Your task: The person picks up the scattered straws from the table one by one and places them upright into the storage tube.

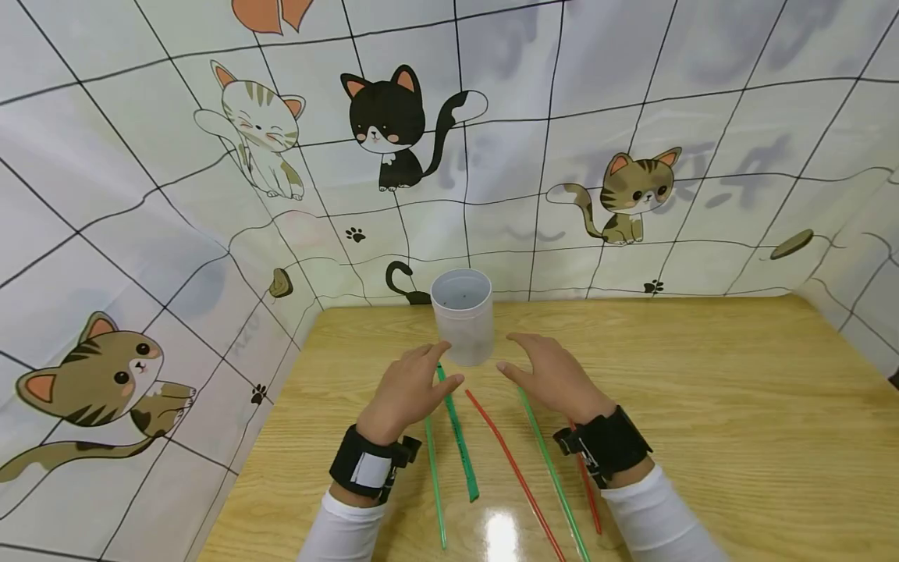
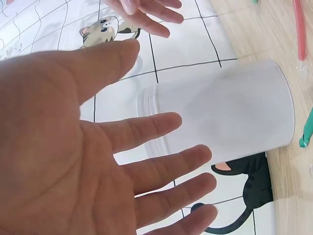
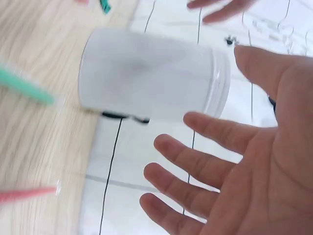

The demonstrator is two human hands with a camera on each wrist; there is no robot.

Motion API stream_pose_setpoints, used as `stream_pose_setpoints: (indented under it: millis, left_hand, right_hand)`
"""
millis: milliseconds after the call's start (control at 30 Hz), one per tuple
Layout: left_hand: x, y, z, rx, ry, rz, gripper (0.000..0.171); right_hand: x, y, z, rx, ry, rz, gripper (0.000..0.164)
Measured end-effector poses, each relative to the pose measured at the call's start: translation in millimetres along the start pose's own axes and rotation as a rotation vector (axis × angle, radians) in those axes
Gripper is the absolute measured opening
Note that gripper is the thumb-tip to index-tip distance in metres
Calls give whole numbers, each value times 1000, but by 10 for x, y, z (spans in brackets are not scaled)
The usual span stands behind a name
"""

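Observation:
A white, open-topped cylindrical container (image 1: 463, 332) stands upright at the back of the wooden table. To its left and nearer the front is my left hand (image 1: 409, 393), fingers extended and spread apart, holding nothing. My right hand (image 1: 559, 380) is on the other side, fingers also spread, with a gap between it and the container. Both palms face the container in the wrist views. Under and between the hands lie several thin straw-like sticks: a light green stick (image 1: 435, 484), a dark green stick (image 1: 460, 441), a red stick (image 1: 513, 460), another green stick (image 1: 555, 468) and a short red stick (image 1: 588, 492).
Behind the table (image 1: 737, 406) hangs a white sheet (image 1: 506, 164) printed with grid lines and cartoon cats, close behind the container. It continues along the left side (image 1: 91, 257). Black straps (image 1: 616, 445) with small cameras circle both wrists.

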State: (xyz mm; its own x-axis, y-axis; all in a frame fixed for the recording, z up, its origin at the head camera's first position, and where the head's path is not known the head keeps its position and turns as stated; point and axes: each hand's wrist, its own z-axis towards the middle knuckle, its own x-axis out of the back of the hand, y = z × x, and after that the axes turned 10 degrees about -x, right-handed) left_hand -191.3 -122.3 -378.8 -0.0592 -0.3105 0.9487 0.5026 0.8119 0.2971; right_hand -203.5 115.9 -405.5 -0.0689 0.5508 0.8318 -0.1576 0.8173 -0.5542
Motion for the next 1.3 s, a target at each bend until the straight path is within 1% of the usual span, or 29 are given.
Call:
stream_pose_setpoints:
  millis: [100, 267, 400, 533, 667, 800, 867, 967, 1300]
  left_hand:
    - [-26, 32, 15, -13, -7, -6, 58]
    - [-90, 111, 44, -51, -35, -32, 55]
    - [-136, 178, 53, -78, -56, -44, 50]
    - [-158, 220, 46, -86, -73, -58, 47]
    - [-168, 234, 44, -89, -82, -72, 45]
    - [-176, 247, 40, -94, -91, -76, 44]
    - [-178, 250, 36, -99, -96, -70, 43]
    - [-183, 254, 33, -106, -102, -59, 41]
    - [-191, 257, 46, -100, -106, -55, 42]
  right_hand:
    - [49, 106, 34, -62, 17, 4, 60]
    - [99, 270, 55, -151, 17, -10, 54]
    - [122, 384, 51, -217, 27, -36, 44]
    - [103, 479, 58, -274, 31, -63, 30]
    - [53, 560, 93, -323, -7, -111, 31]
    - [2, 619, 118, -365, -72, -143, 31]
    - [-26, 644, 129, -375, -102, -145, 33]
    - [-63, 668, 136, -376, -124, -138, 37]
    - [-98, 660, 139, -323, -102, -128, 45]
